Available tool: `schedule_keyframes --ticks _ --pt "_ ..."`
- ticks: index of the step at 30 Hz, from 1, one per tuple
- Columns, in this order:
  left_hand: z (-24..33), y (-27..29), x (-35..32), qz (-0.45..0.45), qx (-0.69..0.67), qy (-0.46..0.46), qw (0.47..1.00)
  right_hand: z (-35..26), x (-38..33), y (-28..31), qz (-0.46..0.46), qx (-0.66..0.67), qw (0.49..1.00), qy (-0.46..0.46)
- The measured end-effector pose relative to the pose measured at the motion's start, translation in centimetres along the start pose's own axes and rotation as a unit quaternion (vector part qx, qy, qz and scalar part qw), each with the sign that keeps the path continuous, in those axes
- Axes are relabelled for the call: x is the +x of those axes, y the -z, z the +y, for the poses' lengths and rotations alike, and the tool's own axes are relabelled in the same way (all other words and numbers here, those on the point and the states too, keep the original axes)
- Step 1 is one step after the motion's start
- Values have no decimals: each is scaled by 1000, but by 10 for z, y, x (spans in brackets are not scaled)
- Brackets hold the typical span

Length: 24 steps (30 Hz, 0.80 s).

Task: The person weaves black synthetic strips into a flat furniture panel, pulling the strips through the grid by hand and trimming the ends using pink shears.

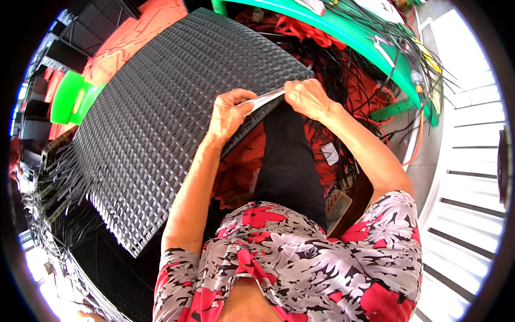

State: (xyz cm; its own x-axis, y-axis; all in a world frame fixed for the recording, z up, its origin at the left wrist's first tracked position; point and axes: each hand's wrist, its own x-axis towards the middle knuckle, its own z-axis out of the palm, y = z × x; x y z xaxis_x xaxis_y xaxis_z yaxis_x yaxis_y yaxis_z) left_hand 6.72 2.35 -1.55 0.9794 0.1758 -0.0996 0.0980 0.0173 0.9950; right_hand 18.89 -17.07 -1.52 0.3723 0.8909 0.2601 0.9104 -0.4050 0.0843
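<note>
A large dark grey woven rattan panel (177, 91) lies tilted in front of me, its near right edge by my lap. A pale, flat, narrow strip (266, 98) runs along that edge between my two hands. Its left part is pinched by the thumb and fingers of my left hand (228, 114). Closed fingers of my right hand (310, 99) grip its other end near the panel's right corner. What kind of strip it is I cannot make out, and its ends are hidden in my fingers. Loose weave ends (61, 169) fringe the panel's left side.
A green table (370, 43) curves along the back right, with black cords and a pair of scissors (383, 52) on it. Black strips (343, 91) lie tangled on the red floor covering below. A bright green stool (75, 99) stands left of the panel. White slats (466, 188) rise at right.
</note>
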Motion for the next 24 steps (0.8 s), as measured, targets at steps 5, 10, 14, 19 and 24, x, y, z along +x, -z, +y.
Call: schedule_keyframes --ticks 5,10,14,19,24 --pt "0 7 -1 -5 -34 46 998 -97 3 18 120 111 978 129" --pt "4 8 -3 15 -5 35 999 -169 2 47 148 221 931 251" --pt "-7 15 -3 27 6 23 999 -171 3 43 228 344 902 126" --pt "3 9 -2 24 -22 51 998 -108 -12 23 174 221 930 -237" --pt "5 5 -6 24 1 -4 1000 -85 -5 2 197 229 941 -152"
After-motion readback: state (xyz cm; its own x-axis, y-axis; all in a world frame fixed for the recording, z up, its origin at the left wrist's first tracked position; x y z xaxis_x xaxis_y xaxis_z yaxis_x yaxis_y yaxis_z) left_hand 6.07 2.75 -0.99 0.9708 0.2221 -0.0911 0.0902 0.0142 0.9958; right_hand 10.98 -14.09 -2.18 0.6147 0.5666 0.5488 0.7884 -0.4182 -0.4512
